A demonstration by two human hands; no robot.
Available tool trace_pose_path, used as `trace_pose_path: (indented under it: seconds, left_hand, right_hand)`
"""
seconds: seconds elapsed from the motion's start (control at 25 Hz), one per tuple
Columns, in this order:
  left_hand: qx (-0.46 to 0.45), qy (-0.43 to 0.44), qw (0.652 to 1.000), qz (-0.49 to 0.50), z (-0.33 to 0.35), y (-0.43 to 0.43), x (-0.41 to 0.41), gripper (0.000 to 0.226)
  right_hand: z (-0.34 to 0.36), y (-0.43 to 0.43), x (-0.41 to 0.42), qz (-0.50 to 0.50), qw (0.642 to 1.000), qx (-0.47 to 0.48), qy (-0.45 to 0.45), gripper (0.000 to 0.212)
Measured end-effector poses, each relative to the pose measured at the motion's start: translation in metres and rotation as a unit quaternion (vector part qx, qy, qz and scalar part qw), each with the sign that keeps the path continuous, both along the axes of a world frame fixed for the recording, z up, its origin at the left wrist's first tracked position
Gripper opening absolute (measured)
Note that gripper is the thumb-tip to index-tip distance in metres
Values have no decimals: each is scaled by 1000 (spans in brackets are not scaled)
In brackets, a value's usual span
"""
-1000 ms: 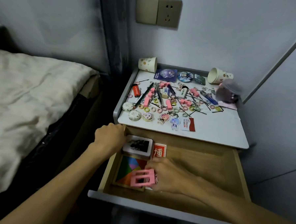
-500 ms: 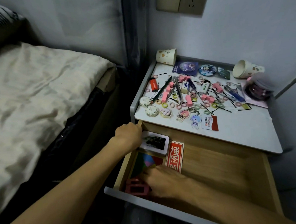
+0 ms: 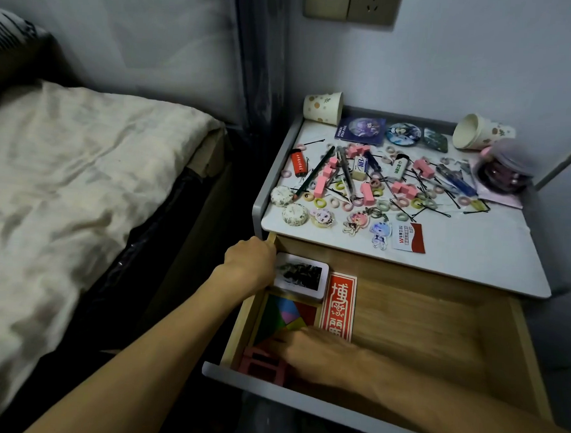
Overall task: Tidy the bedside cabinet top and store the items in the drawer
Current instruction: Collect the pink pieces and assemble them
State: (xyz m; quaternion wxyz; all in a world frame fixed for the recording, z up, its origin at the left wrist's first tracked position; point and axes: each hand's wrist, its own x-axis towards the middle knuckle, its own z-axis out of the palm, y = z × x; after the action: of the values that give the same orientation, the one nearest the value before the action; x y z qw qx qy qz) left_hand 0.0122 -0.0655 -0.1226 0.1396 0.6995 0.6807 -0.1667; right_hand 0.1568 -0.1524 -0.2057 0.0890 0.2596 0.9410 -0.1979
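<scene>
The wooden drawer [image 3: 420, 326] stands pulled out below the cluttered white cabinet top [image 3: 474, 252]. My left hand [image 3: 248, 264] grips the drawer's left wall near its back corner. My right hand [image 3: 316, 357] is low inside the drawer, its fingers on a pink frame-shaped block [image 3: 261, 367] in the front left corner. Also in the drawer lie a coloured tangram board [image 3: 287, 312], a white box [image 3: 302, 275] and a red card [image 3: 339, 305]. On the top lie several pink blocks, hair rings, hairpins, pens, badges and keychains.
Two paper cups [image 3: 323, 106] [image 3: 480, 132] sit at the back of the top, one on its side, beside a round plastic jar [image 3: 505, 168]. A bed [image 3: 65, 171] lies close on the left. A wall is on the right, a socket [image 3: 371, 4] above.
My right hand has carried the pink frame block down from above the tangram board into the drawer's front left corner. My left hand has stayed on the drawer wall. The view shifted left.
</scene>
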Motion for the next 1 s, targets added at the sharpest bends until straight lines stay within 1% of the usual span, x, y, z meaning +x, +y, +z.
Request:
trace_pose_path:
  seconds: [0.16,0.28,0.32,0.4,0.44,0.48,0.52,0.6,0.64,0.68,0.72,0.76,0.8,0.84,0.92,1.0]
  left_hand:
    - [-11,-23,1000,2,-1,0,0,17]
    - [-24,-23,999,10,5,-2,1,21]
    - [-12,-10,1000,7,7,-2,2,22]
    - [45,33,998,-20,14,-2,4,26]
    - [84,41,995,-34,20,-2,6,27]
    - [127,21,991,-41,26,-2,9,26]
    - [165,-27,985,-40,32,-1,13,23]
    - [200,-186,962,-19,46,4,22,18]
    - [204,-270,941,-4,52,9,26,17]
    - [207,-330,921,8,56,16,31,17]
    - [216,-357,909,16,59,24,35,19]
    - [228,-352,908,17,60,34,39,23]
    - [241,-325,915,11,59,45,45,27]
    - [252,-287,924,-1,56,54,50,30]
    - [267,-210,940,-29,48,71,61,31]
    - [268,-156,950,-42,37,86,70,29]
  right_hand:
    - [-8,4,-2,-14,1000,2,18,51]
    - [-11,5,2,-18,1000,-21,7,50]
    - [-7,7,5,-15,1000,-10,0,48]
    - [6,16,15,-32,999,36,5,43]
    - [17,22,22,-56,997,47,22,40]
    - [31,28,31,-88,994,51,48,36]
    - [46,33,43,-125,987,53,80,31]
    - [73,47,64,-202,965,84,147,24]
    - [86,57,75,-246,947,108,178,22]
    - [97,70,85,-297,924,127,205,20]
    - [108,85,92,-350,897,140,232,18]
    - [116,103,98,-393,872,152,250,16]
    - [122,120,101,-425,854,167,249,18]
    - [124,135,102,-442,849,182,226,22]
    - [121,157,99,-449,860,187,158,30]
    - [115,170,95,-441,873,175,113,31]
